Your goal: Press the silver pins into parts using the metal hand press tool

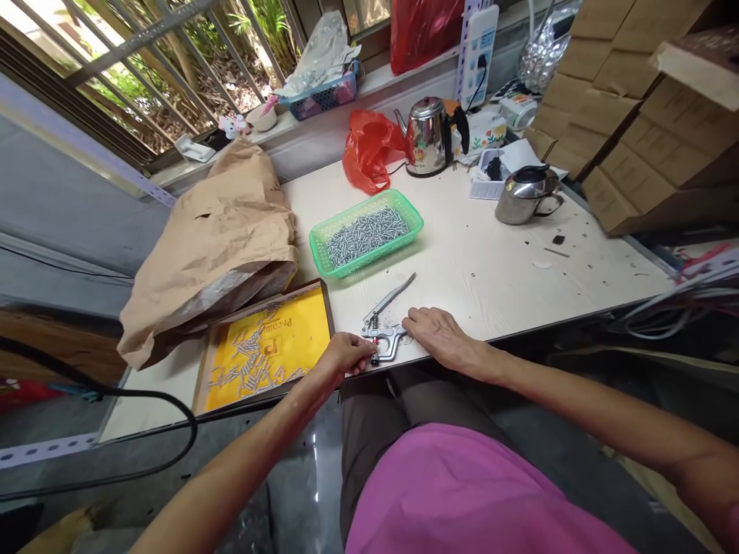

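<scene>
A small metal hand press (386,331) with a long lever stands at the table's near edge. My left hand (345,355) is pinched at its left side, fingertips closed on a tiny part I cannot make out. Resting flat on the table, my right hand (439,336) touches the press's right side, fingers together and stretched out. Left of the press lies a shallow yellow-bottomed tray (231,385) with several small metal pieces. Beyond the press sits a green plastic basket (319,248) full of similar silver pieces.
A crumpled brown paper sack (219,231) lies at the table's left. A red bag (366,150), a steel kettle (428,137) and a steel pot (525,196) stand at the back. Cardboard boxes (635,115) are stacked at the right. A black cable (144,400) loops at the left.
</scene>
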Demonstrator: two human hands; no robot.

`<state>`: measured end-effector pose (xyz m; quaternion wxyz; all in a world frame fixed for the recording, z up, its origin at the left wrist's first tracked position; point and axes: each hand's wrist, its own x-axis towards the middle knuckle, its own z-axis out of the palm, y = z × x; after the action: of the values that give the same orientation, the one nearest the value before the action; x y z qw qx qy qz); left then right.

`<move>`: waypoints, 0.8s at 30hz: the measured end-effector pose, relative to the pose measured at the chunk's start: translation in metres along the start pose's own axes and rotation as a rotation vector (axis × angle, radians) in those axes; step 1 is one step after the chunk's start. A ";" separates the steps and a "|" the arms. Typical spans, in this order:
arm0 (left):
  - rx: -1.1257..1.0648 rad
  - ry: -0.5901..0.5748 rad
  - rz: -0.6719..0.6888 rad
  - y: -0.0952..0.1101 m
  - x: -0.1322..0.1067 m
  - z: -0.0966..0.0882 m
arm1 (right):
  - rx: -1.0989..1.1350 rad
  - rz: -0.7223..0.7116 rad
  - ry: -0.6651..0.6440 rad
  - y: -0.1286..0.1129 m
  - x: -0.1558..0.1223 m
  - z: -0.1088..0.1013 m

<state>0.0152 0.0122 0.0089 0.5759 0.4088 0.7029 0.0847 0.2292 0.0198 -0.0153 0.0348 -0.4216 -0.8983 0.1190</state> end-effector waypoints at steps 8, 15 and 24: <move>0.095 -0.021 -0.032 0.002 0.004 -0.002 | -0.020 0.027 -0.017 -0.003 0.000 0.002; 0.133 -0.063 -0.033 0.001 0.001 -0.003 | 0.055 -0.019 -0.002 0.016 0.011 -0.023; 0.090 -0.039 -0.018 -0.005 -0.003 0.000 | -0.070 -0.183 -0.135 0.040 0.045 -0.029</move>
<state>0.0133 0.0071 0.0083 0.5711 0.4295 0.6984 0.0397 0.2353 0.0843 0.0013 -0.0297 -0.3300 -0.9369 0.1118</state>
